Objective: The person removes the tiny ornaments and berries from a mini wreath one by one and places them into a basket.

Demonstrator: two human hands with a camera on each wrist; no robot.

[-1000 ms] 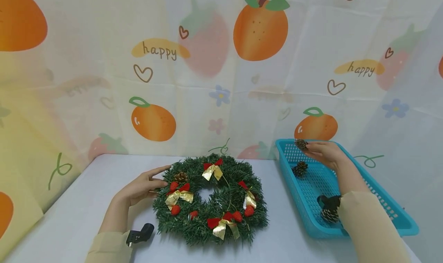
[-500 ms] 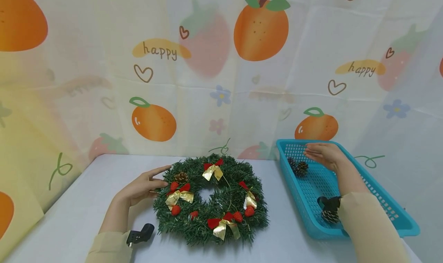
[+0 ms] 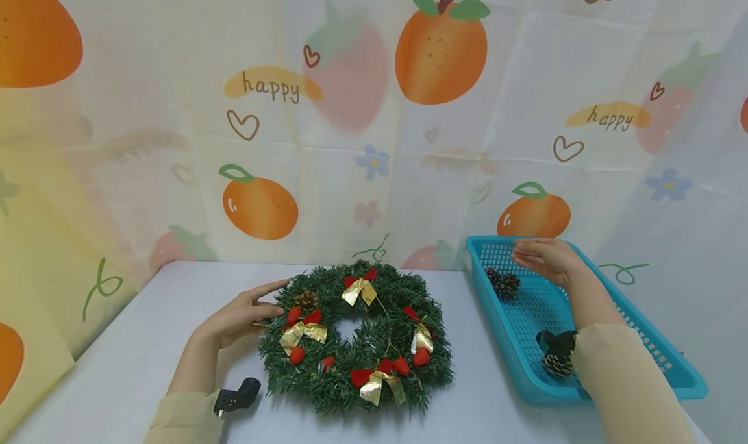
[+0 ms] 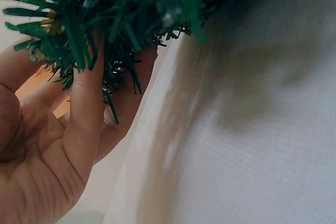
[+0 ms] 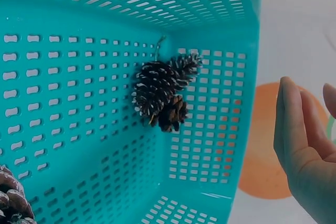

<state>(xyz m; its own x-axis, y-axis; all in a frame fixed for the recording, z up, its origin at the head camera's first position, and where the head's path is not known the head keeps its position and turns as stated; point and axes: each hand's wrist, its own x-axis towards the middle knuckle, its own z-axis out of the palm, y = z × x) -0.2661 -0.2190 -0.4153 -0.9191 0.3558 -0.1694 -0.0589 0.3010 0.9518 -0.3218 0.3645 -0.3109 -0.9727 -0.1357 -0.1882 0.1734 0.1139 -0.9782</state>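
A green artificial wreath (image 3: 327, 385) lies on the white table, trimmed with red-and-gold bows, red berries and one brown pine cone (image 3: 306, 299). My left hand (image 3: 234, 317) grips its left edge; in the left wrist view, the fingers (image 4: 86, 114) reach in among the green needles (image 4: 131, 9). Over the far end of a blue plastic basket (image 3: 508, 359), my right hand (image 3: 548, 260) hovers with nothing in its fingers. Below it, frosted dark pine cones (image 5: 155, 87) and a browner one (image 5: 172, 114) sit clustered in a far corner.
Another pine cone (image 3: 557, 363) lies at the basket's near end, partly behind the right wrist's black camera (image 3: 555, 341). A fruit-print cloth (image 3: 374, 106) hangs behind the table (image 3: 134, 340). The basket's raised walls surround the pine cones.
One second ago my right hand pinched a pine cone above the basket. It let go, and that pine cone now rests beside another inside. My left hand and the wreath have stayed still.
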